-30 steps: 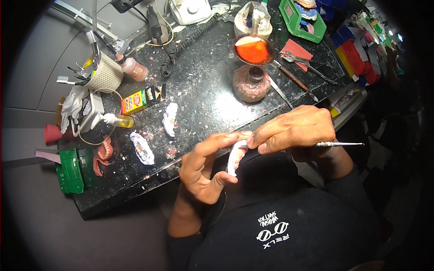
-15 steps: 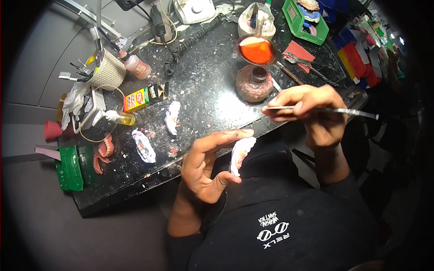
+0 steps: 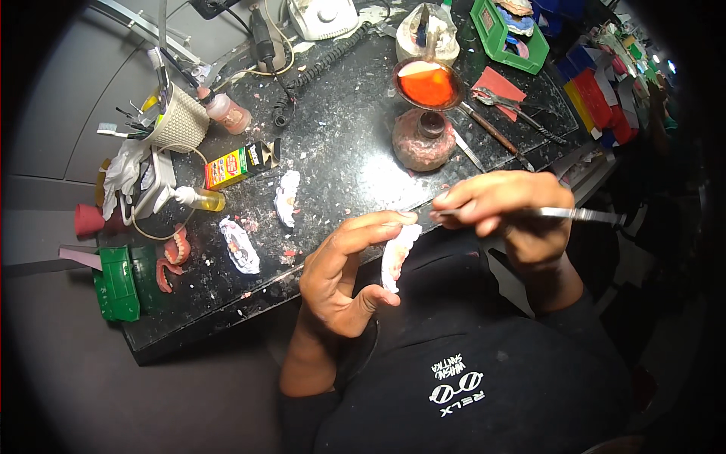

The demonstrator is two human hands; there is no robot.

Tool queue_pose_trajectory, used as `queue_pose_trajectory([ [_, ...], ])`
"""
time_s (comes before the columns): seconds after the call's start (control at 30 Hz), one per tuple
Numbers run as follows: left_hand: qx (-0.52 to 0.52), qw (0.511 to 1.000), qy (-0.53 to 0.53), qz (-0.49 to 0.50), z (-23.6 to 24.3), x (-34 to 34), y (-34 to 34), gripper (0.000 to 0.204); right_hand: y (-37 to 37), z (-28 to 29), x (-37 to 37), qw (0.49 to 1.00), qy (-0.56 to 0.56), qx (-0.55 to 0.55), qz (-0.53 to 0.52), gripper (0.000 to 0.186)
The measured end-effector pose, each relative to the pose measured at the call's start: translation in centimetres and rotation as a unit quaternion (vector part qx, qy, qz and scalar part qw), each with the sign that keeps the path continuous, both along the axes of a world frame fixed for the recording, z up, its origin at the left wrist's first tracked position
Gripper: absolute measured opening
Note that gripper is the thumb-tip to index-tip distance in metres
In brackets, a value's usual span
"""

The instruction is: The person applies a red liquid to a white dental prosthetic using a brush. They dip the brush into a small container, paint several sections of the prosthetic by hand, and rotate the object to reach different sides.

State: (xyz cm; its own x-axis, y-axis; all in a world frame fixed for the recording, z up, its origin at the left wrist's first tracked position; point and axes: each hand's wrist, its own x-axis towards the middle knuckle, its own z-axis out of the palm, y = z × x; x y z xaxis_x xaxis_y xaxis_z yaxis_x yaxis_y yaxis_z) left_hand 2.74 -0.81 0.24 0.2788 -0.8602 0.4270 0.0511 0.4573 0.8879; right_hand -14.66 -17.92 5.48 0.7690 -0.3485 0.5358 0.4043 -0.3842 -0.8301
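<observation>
Currently, in the head view, the left hand [image 3: 340, 276], its grip half open, holds a white dental piece [image 3: 398, 259] near the desk [image 3: 333, 144]; the right hand [image 3: 522, 208], its grip closed around a metal tool [image 3: 578, 215], hovers beside.

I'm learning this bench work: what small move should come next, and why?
Perhaps the right hand should ease the metal tool toward the white piece: its near end appears just short of it, and the left hand grips the piece between thumb and fingers.
</observation>
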Motion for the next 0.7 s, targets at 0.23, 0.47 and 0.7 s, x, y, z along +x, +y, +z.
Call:
queue_pose_trajectory([
  [0.23,-0.010,1.000,0.023,0.006,-0.4,-0.1,-0.1,0.063,1.6,0.3,0.4,0.993,0.020,-0.113,-0.037,0.020],
  [0.47,-0.029,0.999,0.016,0.013,-0.8,0.0,-0.2,0.063,1.7,0.3,0.4,0.988,0.026,-0.145,-0.035,0.024],
  [0.7,-0.021,0.999,0.024,0.015,-0.5,-0.1,0.0,0.060,1.4,0.3,0.7,0.984,0.012,-0.175,-0.029,0.009],
])
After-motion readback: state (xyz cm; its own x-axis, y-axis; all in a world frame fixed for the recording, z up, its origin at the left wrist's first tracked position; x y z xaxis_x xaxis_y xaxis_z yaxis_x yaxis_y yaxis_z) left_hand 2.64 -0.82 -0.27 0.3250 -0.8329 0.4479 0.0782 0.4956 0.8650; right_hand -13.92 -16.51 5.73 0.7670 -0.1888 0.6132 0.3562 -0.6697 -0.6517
